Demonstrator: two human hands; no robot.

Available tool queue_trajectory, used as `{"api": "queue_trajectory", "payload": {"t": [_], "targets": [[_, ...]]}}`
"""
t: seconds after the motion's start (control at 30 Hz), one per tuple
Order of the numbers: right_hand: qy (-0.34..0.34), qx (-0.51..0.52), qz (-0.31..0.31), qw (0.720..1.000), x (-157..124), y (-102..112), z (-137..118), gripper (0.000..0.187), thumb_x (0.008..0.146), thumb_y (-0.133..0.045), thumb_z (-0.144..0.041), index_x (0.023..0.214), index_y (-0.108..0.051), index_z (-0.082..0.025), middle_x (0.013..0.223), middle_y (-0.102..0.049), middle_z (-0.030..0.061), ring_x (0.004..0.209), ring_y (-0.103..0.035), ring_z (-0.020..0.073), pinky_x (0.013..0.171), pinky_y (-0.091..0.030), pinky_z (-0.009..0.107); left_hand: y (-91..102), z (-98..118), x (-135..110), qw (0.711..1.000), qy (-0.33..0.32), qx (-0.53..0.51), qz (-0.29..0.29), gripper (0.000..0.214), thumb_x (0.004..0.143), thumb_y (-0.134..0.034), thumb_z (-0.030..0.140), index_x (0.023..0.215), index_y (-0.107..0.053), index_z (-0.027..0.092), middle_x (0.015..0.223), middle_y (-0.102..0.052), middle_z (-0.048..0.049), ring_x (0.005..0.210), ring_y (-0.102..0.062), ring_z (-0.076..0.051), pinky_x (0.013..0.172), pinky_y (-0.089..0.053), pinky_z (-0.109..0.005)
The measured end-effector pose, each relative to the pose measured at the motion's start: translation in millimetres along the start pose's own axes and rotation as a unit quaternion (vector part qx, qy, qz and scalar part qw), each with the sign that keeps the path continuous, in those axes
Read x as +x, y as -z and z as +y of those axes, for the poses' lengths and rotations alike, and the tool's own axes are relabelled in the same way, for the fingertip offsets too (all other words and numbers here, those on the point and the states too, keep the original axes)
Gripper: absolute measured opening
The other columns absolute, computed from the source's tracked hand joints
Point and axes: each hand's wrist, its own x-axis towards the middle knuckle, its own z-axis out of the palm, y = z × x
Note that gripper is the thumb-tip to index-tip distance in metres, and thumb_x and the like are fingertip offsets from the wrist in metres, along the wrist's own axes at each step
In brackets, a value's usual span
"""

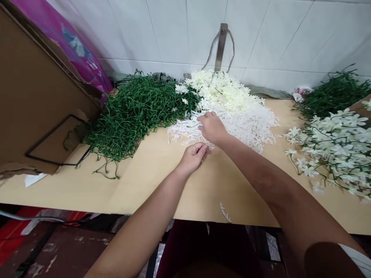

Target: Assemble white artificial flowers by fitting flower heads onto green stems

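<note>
My left hand (196, 155) is closed in a pinch above the brown table covering, at the front edge of a heap of thin white plastic sprigs (246, 127). Whatever its fingers hold is hidden by them; white sprig tips show just beyond. Over the same heap reaches my right hand (213, 126), with thumb and forefinger a little apart near the white pieces. A thin green line shows by its fingertips, and I cannot tell whether it is touched. Behind lies a mound of cream artificial flower heads (226, 90). Green plastic stems (136, 112) are piled to the left.
Finished-looking white flowers on stems (339, 150) lie at the right, with more green stems (336, 94) behind. A cardboard box (37, 88) stands at the left. One loose white sprig (225, 212) is near the table's front edge. A tiled wall (168, 31) closes the back.
</note>
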Motion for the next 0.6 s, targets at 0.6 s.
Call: {"api": "queue_trajectory", "payload": {"t": [0.6], "targets": [[0.051,0.049,0.094,0.993,-100,7,-8,0.029,0.091,-0.039,-0.018,0.099,-0.066,-0.012,0.096,-0.064,0.0148,0.093,-0.05,0.0264,0.082,-0.042,0.04,9.7,20,0,0.991,0.005,-0.103,0.082,0.034,0.071,-0.067,0.045,0.085,-0.066,0.014,0.065,-0.06,0.0001,0.053,-0.048,-0.007,0.05,-0.033,-0.021]]}}
